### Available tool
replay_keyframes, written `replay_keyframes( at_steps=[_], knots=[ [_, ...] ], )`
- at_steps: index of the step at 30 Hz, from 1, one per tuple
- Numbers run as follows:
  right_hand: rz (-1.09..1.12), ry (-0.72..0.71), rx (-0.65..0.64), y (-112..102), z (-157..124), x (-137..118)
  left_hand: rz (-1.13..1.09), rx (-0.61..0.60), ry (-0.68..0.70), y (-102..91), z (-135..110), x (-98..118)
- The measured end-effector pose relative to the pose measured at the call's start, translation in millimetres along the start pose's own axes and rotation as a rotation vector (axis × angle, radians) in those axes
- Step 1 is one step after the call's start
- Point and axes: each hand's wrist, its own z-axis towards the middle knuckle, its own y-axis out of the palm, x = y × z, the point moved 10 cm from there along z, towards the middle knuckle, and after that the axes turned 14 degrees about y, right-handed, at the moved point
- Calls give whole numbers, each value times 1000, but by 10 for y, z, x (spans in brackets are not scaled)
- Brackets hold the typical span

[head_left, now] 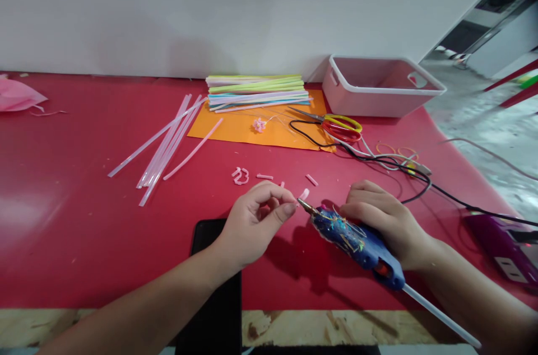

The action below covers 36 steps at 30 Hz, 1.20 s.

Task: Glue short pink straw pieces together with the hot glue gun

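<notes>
My right hand (384, 220) is wrapped around a blue hot glue gun (357, 243), whose metal tip points up and left. A white glue stick (441, 314) sticks out of its back end. My left hand (263, 220) is closed in a pinch at the glue gun's tip. A small curled pink strip (304, 194) shows just beyond the fingertips; whether the fingers hold it cannot be made out. Short pink pieces (240, 176) lie on the red table behind my hands.
Pink straws (170, 145) lie at left. A stack of coloured straws (258, 92) and a small pink flower (259, 125) rest on an orange sheet (235, 130). Scissors (342, 125), cables (403, 164), a pink basket (378, 100) and a purple power strip (500, 246) are at right. A black slab (214, 299) lies under my left arm.
</notes>
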Motion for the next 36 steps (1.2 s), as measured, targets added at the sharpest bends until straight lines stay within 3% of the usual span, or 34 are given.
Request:
replay_keyframes(
  at_steps=[36],
  knots=[
    [-7, -21, 53, -80, -9, -16, 10, -57, 52, 26, -6, -4]
  ],
)
